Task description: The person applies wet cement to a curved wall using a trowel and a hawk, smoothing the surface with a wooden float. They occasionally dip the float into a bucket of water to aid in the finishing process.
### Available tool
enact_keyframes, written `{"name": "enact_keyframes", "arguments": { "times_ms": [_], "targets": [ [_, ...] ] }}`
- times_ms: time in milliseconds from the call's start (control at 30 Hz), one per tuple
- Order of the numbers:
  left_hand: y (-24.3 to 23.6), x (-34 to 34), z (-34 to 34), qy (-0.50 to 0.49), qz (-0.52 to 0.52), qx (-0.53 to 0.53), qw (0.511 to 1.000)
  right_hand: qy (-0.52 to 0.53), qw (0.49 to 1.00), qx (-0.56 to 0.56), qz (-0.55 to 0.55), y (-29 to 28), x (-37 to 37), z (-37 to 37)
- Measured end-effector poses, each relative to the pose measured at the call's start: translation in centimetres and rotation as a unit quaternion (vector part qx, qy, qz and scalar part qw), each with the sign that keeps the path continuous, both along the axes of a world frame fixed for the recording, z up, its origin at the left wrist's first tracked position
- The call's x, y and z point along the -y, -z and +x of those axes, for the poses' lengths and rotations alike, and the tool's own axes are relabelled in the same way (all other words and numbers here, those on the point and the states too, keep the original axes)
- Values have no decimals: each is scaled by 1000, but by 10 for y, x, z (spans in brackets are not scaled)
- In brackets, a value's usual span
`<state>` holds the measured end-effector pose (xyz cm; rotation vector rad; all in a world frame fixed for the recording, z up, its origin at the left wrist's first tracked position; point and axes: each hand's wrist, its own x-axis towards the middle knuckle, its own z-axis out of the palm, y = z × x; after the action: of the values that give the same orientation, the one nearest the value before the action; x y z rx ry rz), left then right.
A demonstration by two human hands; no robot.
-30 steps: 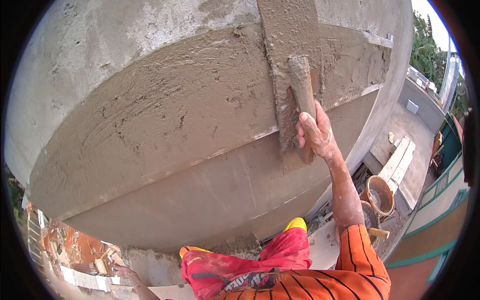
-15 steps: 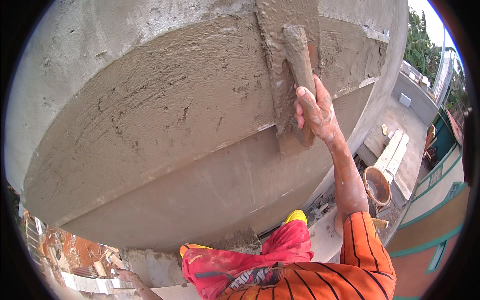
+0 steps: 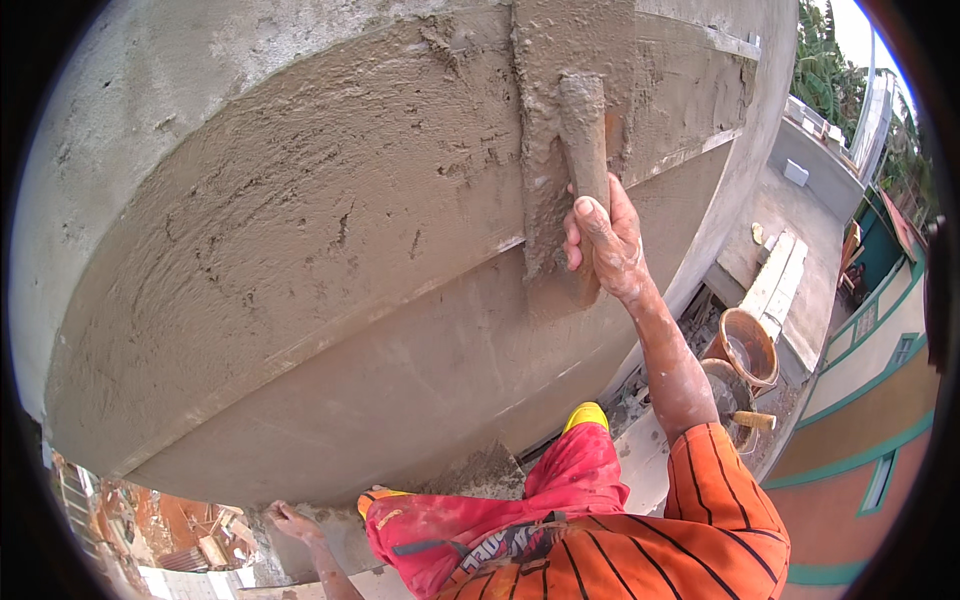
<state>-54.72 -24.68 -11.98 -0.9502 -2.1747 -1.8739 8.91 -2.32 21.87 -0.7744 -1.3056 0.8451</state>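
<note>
My right hand (image 3: 612, 240) is closed around the handle of a plastering float (image 3: 585, 120), a long mortar-coated board pressed flat on a wall. Its blade runs up past the top of the view, and the handle is caked with mortar too. Under and around the float, wet grey-brown mortar (image 3: 340, 180) covers a large curved patch. A straight ledge divides this rough layer from a smoother band (image 3: 400, 350) beneath. Low on the left, my left hand (image 3: 293, 522) is near the foot of the wall, fingers loosely bent, with no tool visible in it.
To my right stand a brown bucket (image 3: 748, 345) and a second bucket (image 3: 722, 385) with a wooden-handled tool (image 3: 753, 420) across it. Pale planks (image 3: 775, 280) lie beyond on a concrete ledge. Rubble and wood scraps (image 3: 190, 530) are far below at left.
The float and my right hand appear slightly lower and further left in view, along with the wall. My left hand has risen and moved right, toward the wall's foot.
</note>
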Motion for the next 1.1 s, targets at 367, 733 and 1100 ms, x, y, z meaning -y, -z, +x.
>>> {"name": "enact_keyframes", "arguments": {
  "times_ms": [367,733,1100],
  "targets": [
    [-68,-39,255,362,-157,17,919,-26,997,-69,-27,66,17,-22],
    [-73,-61,201,289,-88,-15,953,-9,997,75,12,-73,8,-57],
    [-57,-40,131,212,5,112,971,17,991,133,19,-88,12,-68]
  ]
}}
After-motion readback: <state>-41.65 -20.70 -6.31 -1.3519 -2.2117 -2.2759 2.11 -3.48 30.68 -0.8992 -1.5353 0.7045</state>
